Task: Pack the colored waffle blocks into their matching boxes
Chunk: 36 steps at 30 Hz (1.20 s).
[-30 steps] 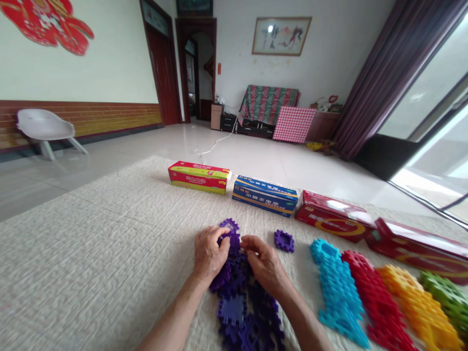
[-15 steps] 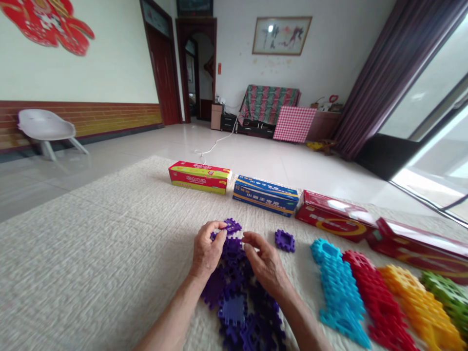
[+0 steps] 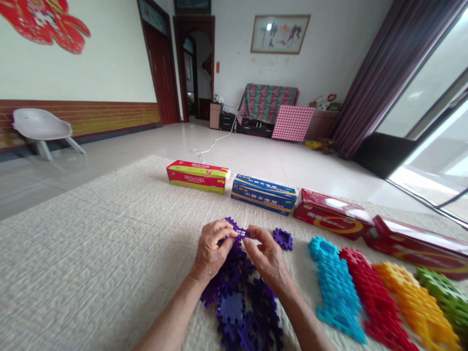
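The right hand (image 3: pixel 266 251), empty a moment ago, now pinches the tile (image 3: pixel 242 229) (left hand (image 3: pixel 211 247) clamped opposite), so both seem to steady it near the pile (image 3: pixel 256 330).

L hand (image 3: pixel 214 248) & R hand (image 3: pixel 266 251) hold purple block (image 3: pixel 245 234) over purple pile (image 3: pixel 232 307); another purple pc (image 3: pixel 283 246) near R hand. Block rows (image 3: pixel 338 287) (blue, red, yellow, green) at right, 4 boxes (image 3: pixel 263 195) farther back.

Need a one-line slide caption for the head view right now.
Left hand and right hand on a purple lattice tile at the far end of a purple pile, four boxes beyond.
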Available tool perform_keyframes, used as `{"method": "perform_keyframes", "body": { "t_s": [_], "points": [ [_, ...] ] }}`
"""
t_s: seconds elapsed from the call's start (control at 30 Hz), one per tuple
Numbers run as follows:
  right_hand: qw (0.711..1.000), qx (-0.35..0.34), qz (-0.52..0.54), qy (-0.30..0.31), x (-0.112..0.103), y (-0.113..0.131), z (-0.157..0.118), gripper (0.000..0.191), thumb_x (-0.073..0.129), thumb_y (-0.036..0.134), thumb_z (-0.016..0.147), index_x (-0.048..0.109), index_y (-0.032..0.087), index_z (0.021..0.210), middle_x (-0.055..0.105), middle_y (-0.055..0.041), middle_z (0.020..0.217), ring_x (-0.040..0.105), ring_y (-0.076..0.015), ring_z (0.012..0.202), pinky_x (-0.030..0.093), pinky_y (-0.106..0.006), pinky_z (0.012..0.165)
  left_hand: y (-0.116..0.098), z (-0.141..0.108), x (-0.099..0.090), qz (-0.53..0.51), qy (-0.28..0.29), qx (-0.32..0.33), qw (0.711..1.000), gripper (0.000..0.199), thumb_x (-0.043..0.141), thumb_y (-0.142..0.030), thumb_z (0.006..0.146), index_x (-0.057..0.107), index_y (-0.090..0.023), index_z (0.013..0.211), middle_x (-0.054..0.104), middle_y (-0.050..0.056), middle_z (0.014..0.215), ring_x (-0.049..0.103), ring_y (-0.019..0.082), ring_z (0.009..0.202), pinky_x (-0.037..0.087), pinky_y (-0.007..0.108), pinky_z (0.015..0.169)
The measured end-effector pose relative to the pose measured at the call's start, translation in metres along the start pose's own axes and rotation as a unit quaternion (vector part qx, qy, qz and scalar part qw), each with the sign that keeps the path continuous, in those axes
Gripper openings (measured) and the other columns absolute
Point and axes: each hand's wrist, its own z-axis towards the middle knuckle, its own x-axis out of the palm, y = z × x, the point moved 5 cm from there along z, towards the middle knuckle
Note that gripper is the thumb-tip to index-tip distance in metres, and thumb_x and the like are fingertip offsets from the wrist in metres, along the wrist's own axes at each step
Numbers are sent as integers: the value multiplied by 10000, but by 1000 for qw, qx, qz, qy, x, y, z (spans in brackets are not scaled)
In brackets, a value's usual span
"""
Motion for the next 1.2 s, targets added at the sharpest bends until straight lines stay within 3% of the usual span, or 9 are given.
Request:
{"method": "perform_keyframes", "body": {
  "t_s": [0.33,0.53,0.67,0.8,1.0,1.1,1.2],
  "points": [
    [994,-50,-18,94,-6,0,2,226,639,322,787,658,201,976,677,-50,990,628,-185,879,511,-319,744,-1,1,0,-17,-4,16,1000,187,577,-68,813,675,-226,827,725,8,920,638,197,982,476,392,947],
    [991,-39,-10,131,-1,-1,1,213,619,306,803,642,202,987,681,-49,1041,641,-167,881,530,-302,746,-2,1,-1,-11,-7,18,1000,186,565,-72,818,665,-228,804,726,8,916,638,194,987,476,386,947],
    [992,-49,-51,108,-4,-3,2,197,590,261,799,625,199,982,693,-35,979,655,-157,857,536,-295,758,-5,0,0,-3,1,8,1000,185,545,-92,816,664,-223,870,717,26,972,633,203,1009,481,383,945],
    [991,-59,-113,44,-30,-6,11,266,564,190,752,604,206,1015,657,-57,1045,630,-192,961,518,-346,835,-1,-2,-4,12,-18,-52,998,299,527,-141,816,619,-195,1096,690,64,1088,627,213,1048,490,370,943],
    [972,-68,-219,-49,-77,-18,22,367,498,95,676,589,168,1024,591,-130,1156,572,-270,1101,433,-446,978,21,-5,-12,-6,-86,-160,983,196,538,-241,823,664,-187,963,724,55,963,665,213,975,504,345,915],
    [965,-70,-249,-52,-84,-28,23,399,474,57,644,593,176,1006,610,-119,1121,593,-262,1074,448,-430,967,34,-9,-13,-31,-113,-221,968,200,559,-292,817,673,-184,942,727,57,950,672,215,954,505,351,917],
    [959,-74,-267,-53,-85,-36,22,426,452,28,621,593,178,995,618,-112,1100,603,-250,1058,460,-408,957,40,-11,-11,-44,-117,-241,962,220,571,-314,814,675,-183,956,726,61,953,672,214,944,503,353,918]
  ]
}}
